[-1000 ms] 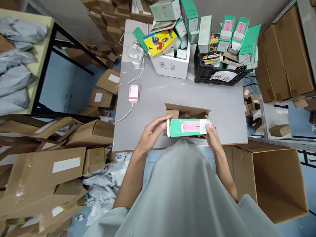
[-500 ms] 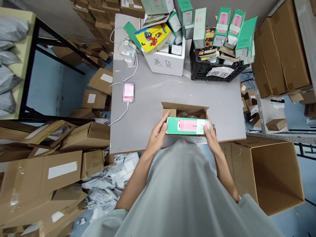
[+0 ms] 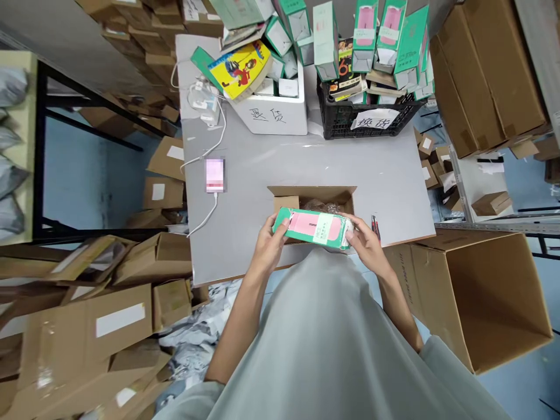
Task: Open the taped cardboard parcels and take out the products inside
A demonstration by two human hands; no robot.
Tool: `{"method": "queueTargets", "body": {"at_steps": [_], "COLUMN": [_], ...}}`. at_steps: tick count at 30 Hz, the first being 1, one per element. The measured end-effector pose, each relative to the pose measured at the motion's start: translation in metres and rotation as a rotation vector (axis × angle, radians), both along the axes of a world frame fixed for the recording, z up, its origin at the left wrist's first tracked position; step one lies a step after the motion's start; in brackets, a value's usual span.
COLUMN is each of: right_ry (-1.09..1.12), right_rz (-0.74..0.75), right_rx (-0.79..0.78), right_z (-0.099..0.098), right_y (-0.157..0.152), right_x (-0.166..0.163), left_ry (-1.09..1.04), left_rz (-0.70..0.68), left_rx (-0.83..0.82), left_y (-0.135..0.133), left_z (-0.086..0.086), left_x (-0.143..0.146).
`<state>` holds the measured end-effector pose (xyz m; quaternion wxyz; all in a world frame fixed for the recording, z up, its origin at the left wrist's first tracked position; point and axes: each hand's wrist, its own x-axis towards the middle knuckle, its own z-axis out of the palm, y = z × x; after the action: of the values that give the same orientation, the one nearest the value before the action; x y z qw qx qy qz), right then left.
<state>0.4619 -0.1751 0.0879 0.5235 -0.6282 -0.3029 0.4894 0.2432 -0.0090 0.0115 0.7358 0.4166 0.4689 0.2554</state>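
Note:
Between my two hands is a long green box [image 3: 312, 226] with a pink picture on its face, held a little tilted. My left hand [image 3: 271, 242] grips its left end, thumb on the front. At the right end, the fingers of my right hand [image 3: 365, 242] are closed on the box's whitish end. Behind and below it an open cardboard carton [image 3: 286, 203] sits at the table's front edge, with clear plastic wrap [image 3: 324, 206] inside. The green box hides the carton's front.
On the grey table [image 3: 245, 227] stand a white foam bin [image 3: 280, 116] and a black crate [image 3: 363, 125], both full of green boxes and books. A phone [image 3: 214, 175] on a cable lies left, pens [image 3: 375, 227] right. Cartons [image 3: 96, 326] crowd the left floor; a big open carton [image 3: 494, 291] stands right.
The green box has turned, its left end now higher than its right. My right hand has shifted around its right end. The whole view has moved slightly.

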Motion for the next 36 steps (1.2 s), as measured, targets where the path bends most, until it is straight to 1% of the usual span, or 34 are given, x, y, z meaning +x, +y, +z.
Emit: {"method": "queueTargets", "body": {"at_steps": [2,4,6,8,10,13,14,16,17,19,22,24,25,27,29,31,33,35,36], "right_ry": [0.046,0.076,0.094,0.111,0.135,0.207,0.232,0.261,0.266,0.274,0.281,0.286,0.291,0.304,0.291,0.251,0.202,0.156,0.141], "right_rz": [-0.031,-0.057,-0.086,-0.139,-0.243,-0.478,-0.560,-0.702,-0.760,-0.853,-0.949,-0.966,-0.959,-0.920,-0.852,-0.779,-0.735,-0.715,-0.682], "right_rx": [0.002,0.001,0.013,0.013,0.006,0.025,0.040,0.062,0.064,0.043,-0.049,-0.115,-0.148,-0.215,-0.314,-0.425,-0.514,-0.556,-0.568], "right_z": [-0.005,-0.010,-0.013,-0.016,-0.022,-0.040,-0.049,-0.072,-0.086,-0.119,-0.173,-0.203,-0.215,-0.231,-0.238,-0.238,-0.231,-0.218,-0.210], "right_y": [0.000,-0.003,-0.009,-0.018,-0.028,-0.044,-0.049,-0.055,-0.057,-0.056,-0.044,-0.034,-0.030,-0.023,-0.021,-0.021,-0.025,-0.031,-0.036], "right_x": [0.005,0.012,0.021,0.029,0.038,0.055,0.062,0.077,0.085,0.099,0.109,0.107,0.105,0.097,0.090,0.085,0.081,0.076,0.073], "left_ry": [0.051,0.091,0.114,0.124,0.105,0.037,0.034,0.074,0.113,0.204,0.325,0.407,0.454,0.557,0.643,0.686,0.677,0.631,0.603], "left_rz": [0.051,0.068,0.031,-0.050,-0.154,-0.290,-0.305,-0.278,-0.247,-0.183,-0.089,-0.011,0.031,0.097,0.136,0.164,0.189,0.191,0.178], "left_rx": [0.048,0.123,0.229,0.341,0.425,0.474,0.483,0.503,0.512,0.523,0.537,0.566,0.585,0.617,0.620,0.572,0.472,0.350,0.287], "left_y": [-0.003,-0.005,-0.006,-0.008,-0.011,-0.014,-0.014,-0.013,-0.012,-0.011,-0.009,-0.007,-0.006,-0.004,-0.001,0.002,0.004,0.003,0.002], "left_z": [0.001,0.005,0.016,0.033,0.051,0.072,0.076,0.077,0.075,0.065,0.042,0.026,0.019,0.006,-0.005,-0.017,-0.029,-0.042,-0.047], "left_x": [0.009,0.020,0.033,0.048,0.065,0.085,0.089,0.091,0.088,0.079,0.058,0.040,0.030,0.008,-0.014,-0.034,-0.049,-0.058,-0.060]}}
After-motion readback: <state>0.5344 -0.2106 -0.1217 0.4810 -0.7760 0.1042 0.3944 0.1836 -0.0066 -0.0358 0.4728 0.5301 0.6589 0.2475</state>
